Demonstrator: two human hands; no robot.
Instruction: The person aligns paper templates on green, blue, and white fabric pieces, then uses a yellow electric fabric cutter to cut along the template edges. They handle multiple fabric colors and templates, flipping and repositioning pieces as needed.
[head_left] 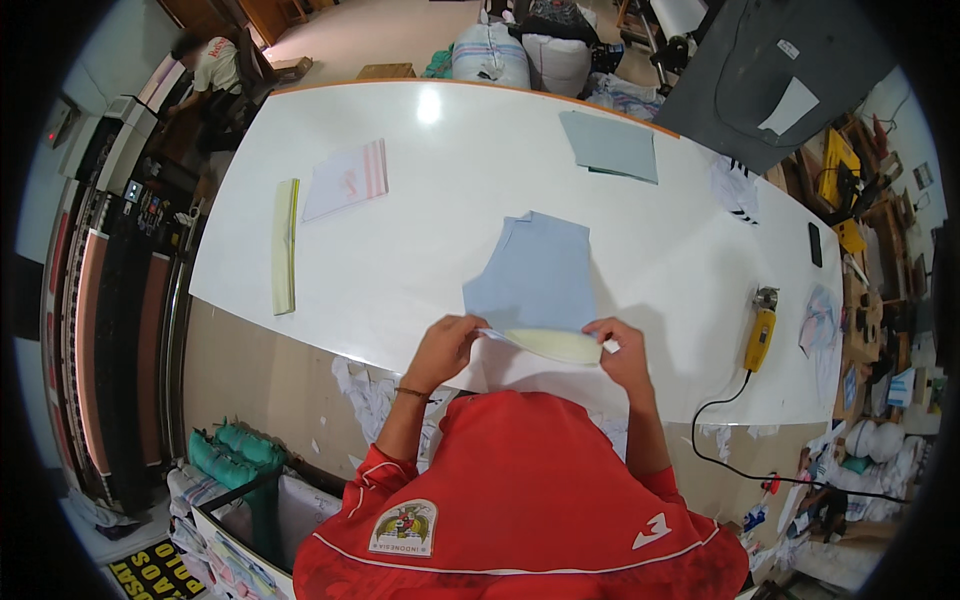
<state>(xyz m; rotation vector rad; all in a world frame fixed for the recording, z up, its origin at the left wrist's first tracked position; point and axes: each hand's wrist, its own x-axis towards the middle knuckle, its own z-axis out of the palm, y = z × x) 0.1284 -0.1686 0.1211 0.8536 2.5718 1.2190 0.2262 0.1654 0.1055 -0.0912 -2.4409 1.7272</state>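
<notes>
A light blue cut fabric panel (pixel 535 272) lies on the white table (pixel 410 240) in front of me, with one angled side and a small fold at its far edge. Its near edge is raised and curls over, showing a pale yellow layer (pixel 555 345). My left hand (pixel 447 350) pinches the left corner of this edge. At the right corner, the fingers of my right hand (pixel 622 350) are closed on the same fabric. Both hands are just above the table's near edge.
Folded yellow fabric (pixel 285 246) and a white-and-pink stack (pixel 350 180) lie left; grey-green panels (pixel 615 148) sit far right. A yellow electric cloth cutter (pixel 760 335) trails a black cord (pixel 700 425). A phone (pixel 815 245) rests near the right edge. Another person (pixel 215 75) sits far left.
</notes>
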